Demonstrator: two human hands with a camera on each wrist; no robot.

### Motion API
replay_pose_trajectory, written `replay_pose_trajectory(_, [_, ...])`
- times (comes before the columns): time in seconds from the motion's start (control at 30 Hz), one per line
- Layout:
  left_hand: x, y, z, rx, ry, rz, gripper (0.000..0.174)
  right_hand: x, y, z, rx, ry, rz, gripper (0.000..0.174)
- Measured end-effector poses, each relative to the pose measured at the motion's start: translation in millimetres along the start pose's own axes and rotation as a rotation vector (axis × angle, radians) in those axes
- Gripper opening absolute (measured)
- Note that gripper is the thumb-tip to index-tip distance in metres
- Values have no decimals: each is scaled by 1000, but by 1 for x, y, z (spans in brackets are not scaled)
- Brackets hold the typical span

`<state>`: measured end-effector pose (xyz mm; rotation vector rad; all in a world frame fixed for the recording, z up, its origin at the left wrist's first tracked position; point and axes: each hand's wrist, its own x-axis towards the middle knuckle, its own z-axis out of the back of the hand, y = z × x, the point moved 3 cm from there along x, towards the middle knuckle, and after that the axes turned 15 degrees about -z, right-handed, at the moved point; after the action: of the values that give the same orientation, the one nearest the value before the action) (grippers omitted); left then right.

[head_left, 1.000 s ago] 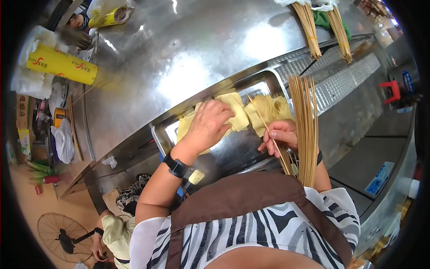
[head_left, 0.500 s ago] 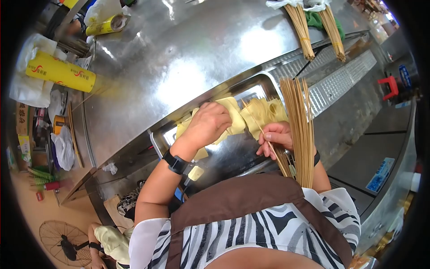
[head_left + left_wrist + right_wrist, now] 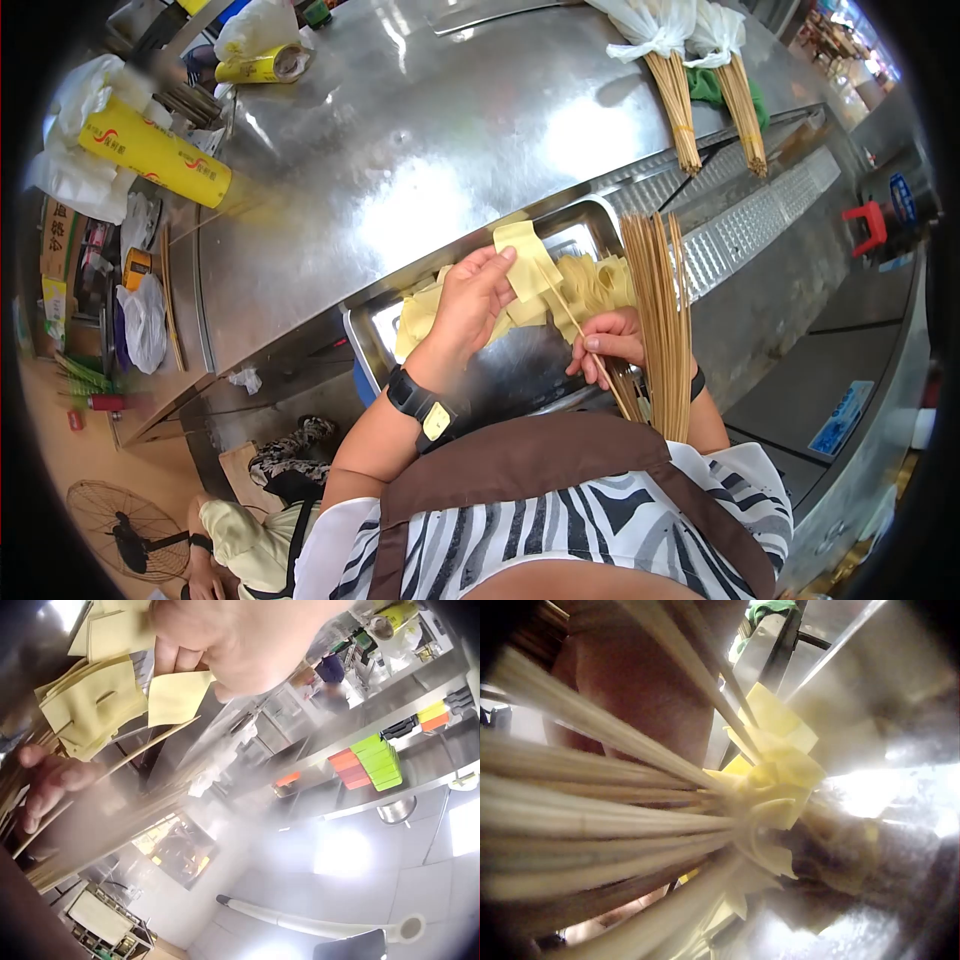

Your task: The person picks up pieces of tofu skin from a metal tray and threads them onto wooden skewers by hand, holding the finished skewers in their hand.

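Between thumb and fingers, my left hand [image 3: 475,300] pinches a thin yellow square tofu sheet [image 3: 525,258], raised over the metal tray [image 3: 530,352]. My right hand [image 3: 612,340] holds a thin bamboo skewer [image 3: 568,312], whose far end overlaps the sheet in the head view. In the left wrist view, the skewer tip [image 3: 196,718] is close by the sheet's lower edge [image 3: 177,701]. A thick bundle of skewers [image 3: 660,325] stands along the right hand and forearm. Stacked flat sheets [image 3: 420,312] and wavy folded sheets [image 3: 595,280] lie in the tray.
Beyond the tray stretches a steel counter [image 3: 300,220]. Two bagged skewer bundles [image 3: 672,110] lie at its far right. Yellow film rolls [image 3: 155,150] are at the left. Another person [image 3: 250,540] is at lower left near a fan [image 3: 125,530].
My left hand has lifted a tofu sheet off the stack and turned with it toward the skewer. The right hand keeps the skewer and has shifted slightly lower in the head view.
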<state>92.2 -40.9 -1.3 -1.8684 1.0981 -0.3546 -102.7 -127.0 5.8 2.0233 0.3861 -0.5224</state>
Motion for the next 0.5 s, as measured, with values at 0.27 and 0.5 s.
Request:
replay_pose_trajectory(0.27, [7, -13, -10, 166, 4, -187, 13, 0, 2, -4, -55, 5, 19, 25])
replay_pose_trajectory(0.5, [3, -13, -15, 225, 27, -275, 19, 0, 3, -4, -80, -3, 17, 24])
